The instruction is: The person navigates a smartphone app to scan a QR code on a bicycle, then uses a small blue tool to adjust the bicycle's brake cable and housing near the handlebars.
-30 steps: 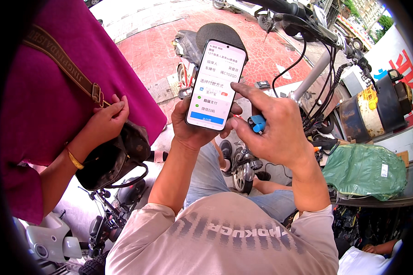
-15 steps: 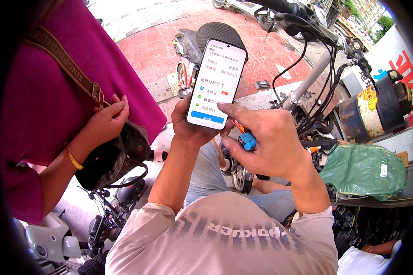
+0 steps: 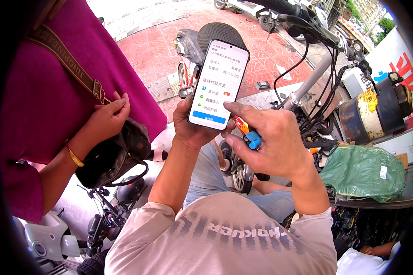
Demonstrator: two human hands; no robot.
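A black-edged smartphone point(image 3: 219, 87) with a lit white screen and a blue button bar lies upright in my left hand point(image 3: 192, 128), whose fingers and thumb grip its lower part. My right hand point(image 3: 270, 137) is beside the phone, with its index finger stretched to the right edge of the screen; whether the tip touches the glass I cannot tell. Under that finger and next to the thumb is a small orange-and-yellow tube with a blue cap point(image 3: 252, 139), held in the right hand. The other fingers of that hand are hidden.
At left stands a person in a magenta garment, with a hand point(image 3: 108, 119) by a dark handbag point(image 3: 119, 158). Handlebars with cables point(image 3: 307, 27) rise at upper right. A green plastic bag point(image 3: 365, 172) and a rusty cylinder point(image 3: 369, 110) are at right; a grey-white scooter part point(image 3: 50, 238) is lower left.
My right hand, with the tube in it, has shifted slightly to the right. More of the tube's orange-and-yellow body shows. The phone has moved slightly right with my left hand.
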